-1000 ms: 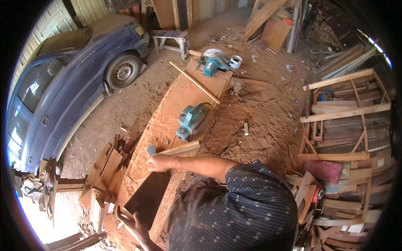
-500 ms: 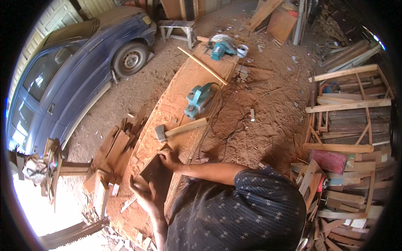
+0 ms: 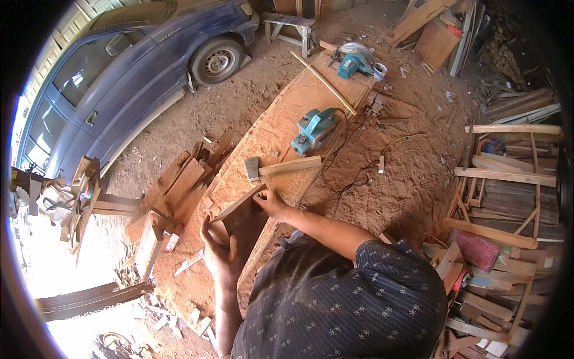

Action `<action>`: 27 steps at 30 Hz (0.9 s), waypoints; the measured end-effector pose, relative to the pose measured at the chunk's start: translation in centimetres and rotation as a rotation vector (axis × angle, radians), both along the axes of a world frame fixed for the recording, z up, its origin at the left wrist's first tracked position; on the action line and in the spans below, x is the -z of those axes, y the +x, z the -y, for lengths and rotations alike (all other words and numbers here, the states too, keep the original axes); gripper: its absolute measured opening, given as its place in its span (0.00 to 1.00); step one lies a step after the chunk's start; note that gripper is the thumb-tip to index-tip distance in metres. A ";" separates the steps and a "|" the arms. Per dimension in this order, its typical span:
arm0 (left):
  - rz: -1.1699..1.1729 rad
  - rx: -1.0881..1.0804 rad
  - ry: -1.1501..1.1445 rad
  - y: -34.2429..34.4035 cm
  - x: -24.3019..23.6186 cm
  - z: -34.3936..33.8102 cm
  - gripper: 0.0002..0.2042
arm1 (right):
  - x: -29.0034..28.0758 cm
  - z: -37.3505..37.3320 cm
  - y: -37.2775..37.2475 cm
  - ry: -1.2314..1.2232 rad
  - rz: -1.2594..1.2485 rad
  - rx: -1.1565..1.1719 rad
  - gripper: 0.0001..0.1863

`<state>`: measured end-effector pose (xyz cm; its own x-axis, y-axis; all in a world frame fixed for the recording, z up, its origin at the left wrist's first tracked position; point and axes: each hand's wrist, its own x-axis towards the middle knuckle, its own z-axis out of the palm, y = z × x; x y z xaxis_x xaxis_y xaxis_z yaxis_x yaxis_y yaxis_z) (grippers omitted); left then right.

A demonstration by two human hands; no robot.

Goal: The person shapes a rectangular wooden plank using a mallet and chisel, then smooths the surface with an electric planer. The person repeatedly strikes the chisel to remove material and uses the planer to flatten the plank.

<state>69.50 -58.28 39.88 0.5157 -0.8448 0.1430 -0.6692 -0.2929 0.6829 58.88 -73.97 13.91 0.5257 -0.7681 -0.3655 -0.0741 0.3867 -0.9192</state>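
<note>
My left hand (image 3: 220, 245) grips the near-left end of a dark wooden board (image 3: 245, 221), fingers curled over its edge, and my right hand (image 3: 270, 202) holds its far end. The board is tilted above a sawdust-covered plank bench (image 3: 215, 281). Just beyond it lies a hatchet (image 3: 252, 169) with a pale wooden handle. A teal electric planer (image 3: 311, 127) with a black cord rests farther up the bench, near a long thin batten (image 3: 323, 81). At the far end sit a teal circular saw (image 3: 353, 64) and a white can (image 3: 379, 72).
A blue vehicle (image 3: 137, 90) stands at left beside a wooden trestle (image 3: 287, 24). Scrap boards (image 3: 185, 185) are heaped left of the bench. Wooden frames (image 3: 505, 173) and piled offcuts (image 3: 484, 305) fill the right side. Cords trail across the sawdust-covered floor (image 3: 388, 197).
My right hand has let go of the hatchet, leaving it on the bench, and taken hold of the board's far end. My left hand has moved up with the board, which is now raised and tilted.
</note>
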 end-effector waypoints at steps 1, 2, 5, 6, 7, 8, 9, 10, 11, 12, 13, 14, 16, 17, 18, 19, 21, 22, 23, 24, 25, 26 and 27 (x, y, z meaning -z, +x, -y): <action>0.008 0.001 0.001 0.1 0.0 0.0 0.32 | 0.2 0.2 0.1 -0.039 -0.031 -0.048 0.14; 0.006 0.004 -0.009 0.3 0.1 -0.1 0.32 | 0.3 0.5 0.2 -0.078 -0.062 -0.095 0.13; 0.022 0.012 -0.039 0.7 0.6 -0.1 0.32 | 0.8 0.9 0.5 -0.330 -0.117 -0.157 0.12; 0.042 0.013 -0.051 0.8 0.8 0.0 0.32 | 1.0 0.8 0.6 -0.435 -0.117 -0.131 0.11; 0.065 0.012 -0.062 1.0 1.0 0.0 0.32 | 1.0 0.6 0.7 -0.539 -0.118 -0.103 0.10; 0.047 0.002 -0.049 1.1 0.9 0.1 0.31 | 0.9 0.4 0.9 -0.640 -0.108 -0.042 0.09; 0.028 -0.007 -0.037 1.1 0.7 0.3 0.31 | 0.8 0.3 0.9 -0.707 -0.118 -0.028 0.08; 0.013 -0.021 -0.023 1.1 0.5 0.4 0.31 | 0.3 0.0 1.0 -0.773 -0.125 -0.016 0.08; -0.011 -0.030 -0.013 1.2 0.4 0.4 0.32 | -0.2 0.0 0.7 -0.805 -0.151 -0.053 0.08; -0.036 -0.039 -0.002 1.3 0.4 0.4 0.32 | -0.7 0.0 0.5 -0.838 -0.178 -0.090 0.09; -0.064 -0.045 0.007 1.4 0.5 0.5 0.32 | -1.1 0.0 0.3 -0.811 -0.147 -0.090 0.09; -0.044 -0.030 -0.009 1.5 0.6 0.6 0.32 | -1.4 -0.1 0.2 -0.785 -0.116 -0.092 0.10; -0.004 -0.003 -0.039 1.5 0.7 1.1 0.32 | -2.1 0.0 -0.3 -0.769 -0.098 -0.091 0.10; -0.049 -0.017 -0.012 1.7 0.5 0.8 0.33 | -3.0 -0.3 -0.1 -0.778 -0.094 -0.106 0.10; -0.095 -0.033 0.014 1.9 0.3 0.6 0.33 | -3.6 -0.4 0.0 -0.786 -0.089 -0.122 0.10; -0.146 -0.040 0.045 2.0 0.1 0.6 0.33 | -3.4 -0.5 -0.3 -0.777 -0.087 -0.107 0.10; -0.091 0.001 0.022 2.0 0.3 1.2 0.35 | -2.3 -0.2 -0.7 -0.760 -0.079 -0.080 0.10; -0.173 -0.033 0.081 1.8 -0.4 1.6 0.37 | -2.1 -0.1 -0.6 -0.806 -0.091 -0.029 0.11; -0.183 -0.059 0.086 1.8 -0.6 1.8 0.38 | -2.3 0.5 -0.7 -0.742 -0.014 -0.038 0.13; -0.193 -0.090 0.097 1.7 -0.9 1.7 0.39 | -2.5 0.7 -1.0 -0.751 -0.042 -0.047 0.11; -0.130 -0.102 0.059 1.6 -0.6 1.6 0.39 | -2.8 1.3 -1.4 -0.768 -0.073 -0.053 0.10; -0.068 -0.105 0.023 1.7 -0.2 1.6 0.40 | -1.8 2.1 -2.1 -0.670 -0.192 -0.089 0.13; -0.083 -0.123 0.069 1.9 0.2 1.3 0.40 | -0.7 3.1 -2.7 -0.571 -0.309 -0.128 0.15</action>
<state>71.36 -59.63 39.64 0.6232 -0.7811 0.0398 -0.5678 -0.4168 0.7099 56.14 -77.08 14.64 0.5622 -0.8242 -0.0675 -0.3799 -0.1849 -0.9063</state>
